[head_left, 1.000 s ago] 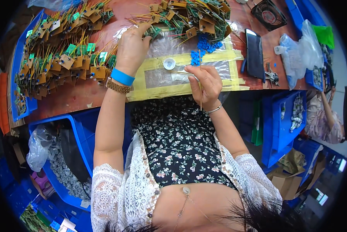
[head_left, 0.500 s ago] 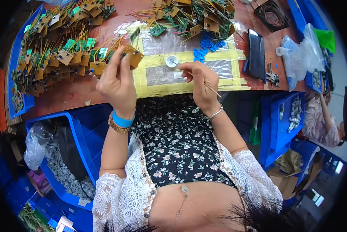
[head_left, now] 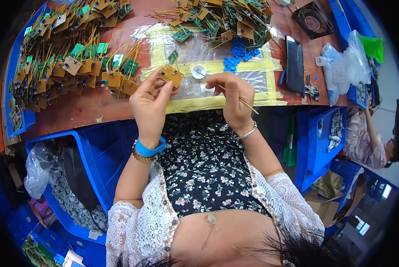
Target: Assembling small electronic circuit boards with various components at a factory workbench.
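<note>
Circuit board (head_left: 172, 75), small and tan, is being pinched between the left hand's (head_left: 151, 107) fingertips, just above the taped mat (head_left: 217, 101). Right hand (head_left: 233, 99), beside it, is gripping a thin stick (head_left: 244, 102) whose tip is dipping toward the small round pot (head_left: 199, 72). Judging by this, dabbing the board comes next, calling for a steady touch.

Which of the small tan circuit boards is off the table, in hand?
The tan board pinched in the left hand; all others lie in the left pile and top pile.
</note>
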A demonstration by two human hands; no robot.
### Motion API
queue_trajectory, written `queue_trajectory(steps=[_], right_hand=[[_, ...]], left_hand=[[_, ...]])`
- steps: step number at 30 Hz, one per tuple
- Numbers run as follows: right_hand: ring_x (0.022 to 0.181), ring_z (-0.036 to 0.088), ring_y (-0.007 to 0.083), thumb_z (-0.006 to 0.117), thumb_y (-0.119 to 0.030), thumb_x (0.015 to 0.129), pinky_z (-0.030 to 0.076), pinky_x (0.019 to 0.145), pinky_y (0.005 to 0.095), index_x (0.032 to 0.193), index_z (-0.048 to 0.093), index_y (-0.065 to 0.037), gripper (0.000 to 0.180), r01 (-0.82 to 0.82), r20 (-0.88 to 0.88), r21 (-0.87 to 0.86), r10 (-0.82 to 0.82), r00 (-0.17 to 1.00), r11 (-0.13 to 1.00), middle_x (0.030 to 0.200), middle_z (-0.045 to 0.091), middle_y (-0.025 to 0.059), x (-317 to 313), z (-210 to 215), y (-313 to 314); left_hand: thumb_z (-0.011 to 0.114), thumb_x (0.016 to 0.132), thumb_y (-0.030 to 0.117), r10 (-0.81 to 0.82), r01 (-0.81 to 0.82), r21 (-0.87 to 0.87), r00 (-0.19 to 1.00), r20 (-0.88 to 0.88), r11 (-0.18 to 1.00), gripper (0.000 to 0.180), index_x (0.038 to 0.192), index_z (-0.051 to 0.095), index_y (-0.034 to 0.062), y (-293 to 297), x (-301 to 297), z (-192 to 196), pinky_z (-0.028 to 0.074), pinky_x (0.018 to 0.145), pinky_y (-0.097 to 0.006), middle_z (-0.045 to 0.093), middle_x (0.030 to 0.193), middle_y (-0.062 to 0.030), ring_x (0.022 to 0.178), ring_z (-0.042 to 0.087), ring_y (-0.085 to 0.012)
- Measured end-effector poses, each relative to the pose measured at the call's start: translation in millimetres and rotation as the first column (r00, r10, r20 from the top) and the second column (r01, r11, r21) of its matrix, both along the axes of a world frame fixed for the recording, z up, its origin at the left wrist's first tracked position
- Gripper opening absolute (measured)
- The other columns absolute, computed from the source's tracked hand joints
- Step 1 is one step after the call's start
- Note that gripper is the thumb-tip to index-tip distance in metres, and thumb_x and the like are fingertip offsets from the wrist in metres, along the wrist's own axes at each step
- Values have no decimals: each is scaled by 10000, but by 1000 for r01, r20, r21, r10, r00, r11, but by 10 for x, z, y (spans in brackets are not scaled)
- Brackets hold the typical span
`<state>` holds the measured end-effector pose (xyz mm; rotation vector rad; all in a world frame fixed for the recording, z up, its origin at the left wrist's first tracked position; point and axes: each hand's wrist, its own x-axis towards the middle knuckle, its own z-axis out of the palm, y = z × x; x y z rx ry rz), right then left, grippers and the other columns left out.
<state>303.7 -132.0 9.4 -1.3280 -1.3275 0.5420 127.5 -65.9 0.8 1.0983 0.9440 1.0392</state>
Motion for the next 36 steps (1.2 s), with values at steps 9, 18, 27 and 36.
queue_trajectory(steps=[9,18,27,36], right_hand=[[710,569,120,365,-447,1050,440,614,220,950,663,57,594,-168,-176,34,171,969,985,873,657,102,-162,61,14],[707,591,141,478,-324,1034,472,642,244,953,676,53,434,-167,-48,35,169,985,985,883,673,108,-154,36,33],[768,659,208,588,-181,972,504,674,284,906,700,14,235,-164,137,50,156,978,985,884,688,118,-140,87,18],[740,647,258,650,-40,900,511,681,334,1001,667,10,113,162,329,152,-204,922,975,860,686,138,209,-46,-18]], left_hand=[[598,915,-55,-64,103,-186,976,207,977,419,1319,497,-103,-100,44,104,600,816,-292,638,966,-93,867,683,-183],[591,921,-52,-96,134,-167,970,222,977,415,1322,497,-97,-123,42,134,597,808,-273,649,1002,-111,882,679,-166],[598,916,-57,-83,125,-172,969,234,977,412,1317,511,-90,-122,63,124,588,802,-261,630,973,-79,870,665,-150],[596,919,-49,-54,86,-150,977,208,985,418,1324,501,-94,-101,51,85,600,823,-307,604,979,-58,881,665,-161]])
